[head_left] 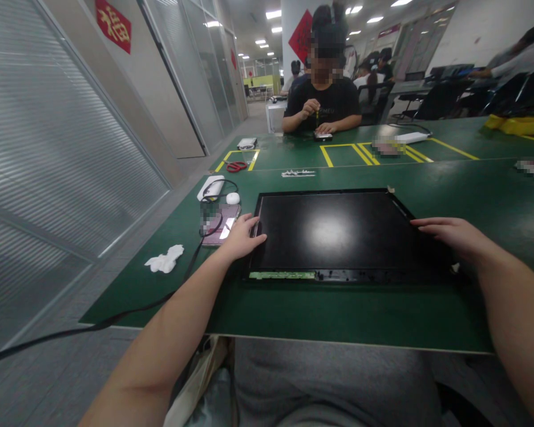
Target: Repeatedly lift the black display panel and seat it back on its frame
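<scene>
A black LCD screen panel [333, 231] lies before me, face up, with a pale reflection in its middle. A green circuit strip [282, 275] shows along its near edge. My left hand [242, 238] grips the panel's left side, its thumb over the frame and its fingers along the edge. At the right side, my right hand [451, 234] holds the edge with its fingers fairly straight; its thumb is hidden. Bits of pale tape stick out at the panel's right corners. Close to my left hand lies a pinkish phone [221, 224] with a black cable over it.
Left of the panel are a crumpled tissue [165, 259], a white power bank-like block [210, 188] and a small white case [232, 198]. Red scissors [236, 166] and white strips [298, 174] lie beyond. Across the green table [338, 320], a person [323, 95] works on a small device.
</scene>
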`<state>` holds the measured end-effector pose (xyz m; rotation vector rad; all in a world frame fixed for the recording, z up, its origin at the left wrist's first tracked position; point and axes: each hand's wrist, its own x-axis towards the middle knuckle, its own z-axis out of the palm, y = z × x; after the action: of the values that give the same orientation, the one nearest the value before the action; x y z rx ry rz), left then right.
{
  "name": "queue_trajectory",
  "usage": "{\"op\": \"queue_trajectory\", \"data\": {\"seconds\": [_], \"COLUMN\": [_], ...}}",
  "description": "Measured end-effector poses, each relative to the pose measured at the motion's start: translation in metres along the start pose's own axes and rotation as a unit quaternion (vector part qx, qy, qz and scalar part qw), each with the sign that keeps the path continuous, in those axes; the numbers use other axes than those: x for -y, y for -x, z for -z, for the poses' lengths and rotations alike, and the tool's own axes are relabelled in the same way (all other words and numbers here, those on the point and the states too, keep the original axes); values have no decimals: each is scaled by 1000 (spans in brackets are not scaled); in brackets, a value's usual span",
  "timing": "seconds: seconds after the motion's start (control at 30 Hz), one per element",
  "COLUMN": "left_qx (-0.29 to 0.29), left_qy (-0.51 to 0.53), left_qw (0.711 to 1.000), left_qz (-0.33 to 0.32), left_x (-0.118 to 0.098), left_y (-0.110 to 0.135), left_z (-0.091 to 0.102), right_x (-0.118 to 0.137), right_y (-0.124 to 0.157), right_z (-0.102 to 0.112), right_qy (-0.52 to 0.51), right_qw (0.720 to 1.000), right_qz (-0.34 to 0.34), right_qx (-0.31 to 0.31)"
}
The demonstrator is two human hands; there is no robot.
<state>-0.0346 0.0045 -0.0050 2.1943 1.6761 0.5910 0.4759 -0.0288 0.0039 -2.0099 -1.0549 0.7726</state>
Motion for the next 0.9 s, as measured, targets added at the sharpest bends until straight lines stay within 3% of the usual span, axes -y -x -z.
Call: {"op": "queue_trajectory", "data": {"seconds": [0.23,0.47,0.9], "left_qx": [-13,-1,-2], "left_qy": [-23,-76,-71], "left_qw": [1000,997,997], "left_qz": [-5,-6,-23], "left_x": [-6,-13,1], "left_y": [0,-1,-5], "left_z": [-1,-4,-7], "right_x": [11,9,1], "right_y": [12,6,-2], "right_z": [-4,-3,-4], "right_qy": [41,93,22], "right_qw": [999,995,999], "right_qz": [-20,6,-34], "right_qx": [-29,-33,-7]}}
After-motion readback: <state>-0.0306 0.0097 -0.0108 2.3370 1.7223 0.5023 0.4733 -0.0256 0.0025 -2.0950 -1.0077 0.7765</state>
